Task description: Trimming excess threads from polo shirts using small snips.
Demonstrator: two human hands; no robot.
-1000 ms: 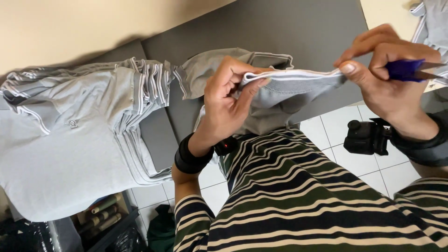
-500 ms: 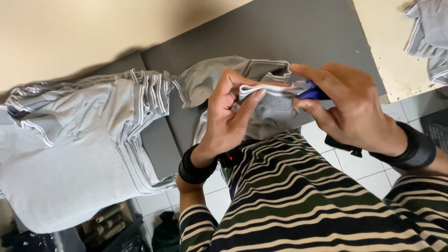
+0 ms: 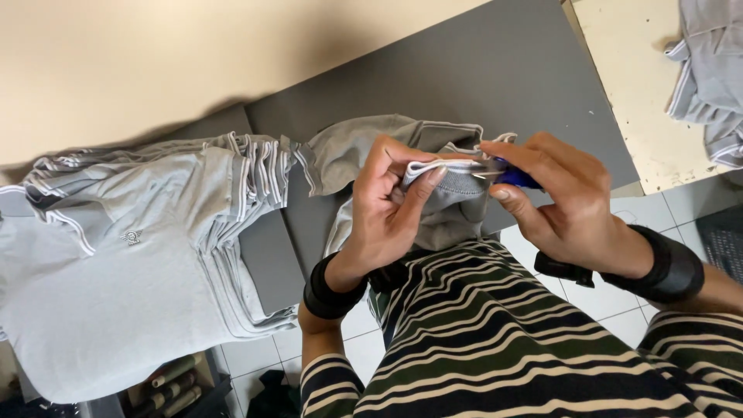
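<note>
A thick stack of folded grey shirts with white-striped trim [image 3: 131, 271] lies on my grey bench [image 3: 480, 70]. More grey garments [image 3: 712, 77] rest on a cream bench [image 3: 627, 101] beyond. White floor tiles [image 3: 248, 356] show below.

Left hand [image 3: 387, 209] pinching grey shirt collar [image 3: 437, 174], right hand [image 3: 561, 205] gripping blue-handled snips [image 3: 507, 176] against it, stacked grey shirts [image 3: 139, 263] alongside
</note>
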